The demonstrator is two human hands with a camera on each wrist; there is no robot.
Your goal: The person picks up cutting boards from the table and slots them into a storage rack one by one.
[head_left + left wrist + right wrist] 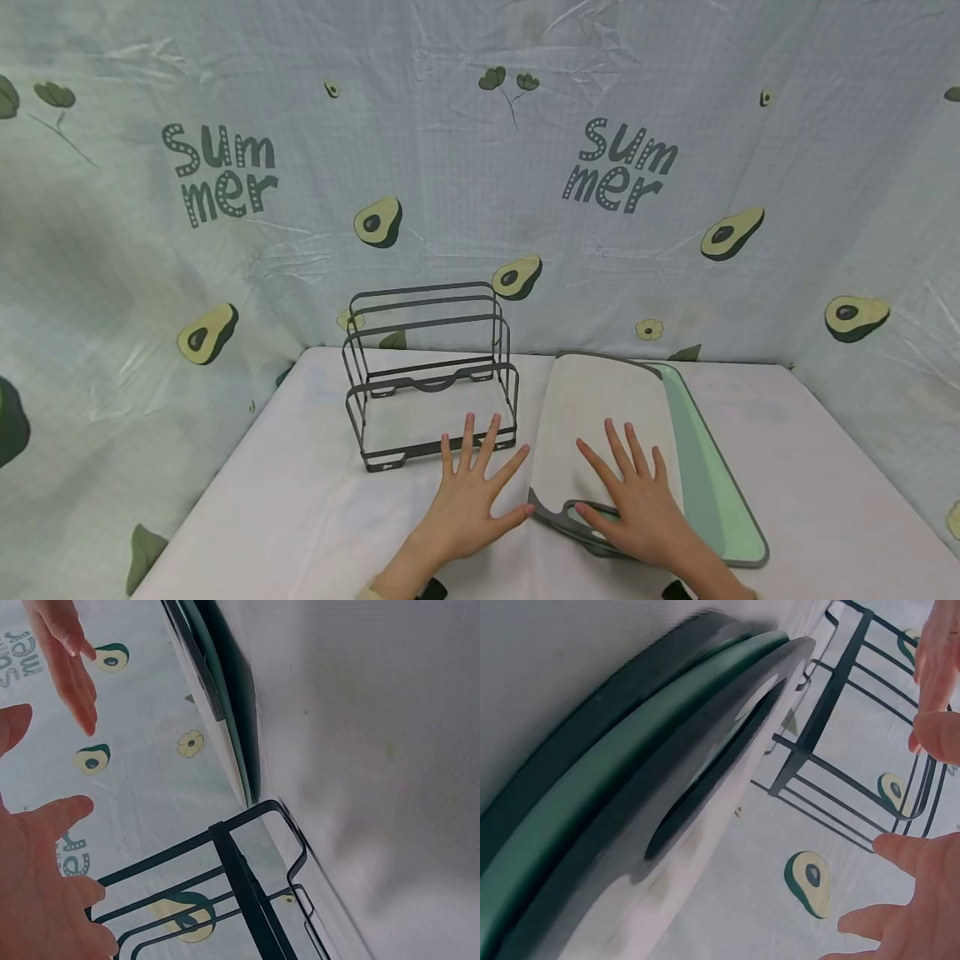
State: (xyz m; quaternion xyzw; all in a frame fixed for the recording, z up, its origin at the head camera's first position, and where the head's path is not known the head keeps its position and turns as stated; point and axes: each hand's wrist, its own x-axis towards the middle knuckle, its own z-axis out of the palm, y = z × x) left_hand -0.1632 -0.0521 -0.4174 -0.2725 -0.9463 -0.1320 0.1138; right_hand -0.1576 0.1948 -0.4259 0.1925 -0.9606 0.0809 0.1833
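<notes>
My left hand (468, 508) hovers with fingers spread just in front of a black wire rack (416, 451), whose upright loops form several slots. The fingers overlap the rack's front corner in the head view; in the left wrist view the rack (247, 892) stands apart from the fingers. My right hand (645, 508), also spread, is over a white cutting board (600, 408) with dark grey trim and a handle hole. Under that lies a green cutting board (712, 467), sticking out to the right. A dark-edged layer shows below the green one (637, 727). Neither hand holds anything.
Everything rests on a white-covered table (300, 483). A pale curtain (450, 150) printed with avocados and lettering hangs behind and along both sides. The rack stands left of the boards, with a strip of table between them.
</notes>
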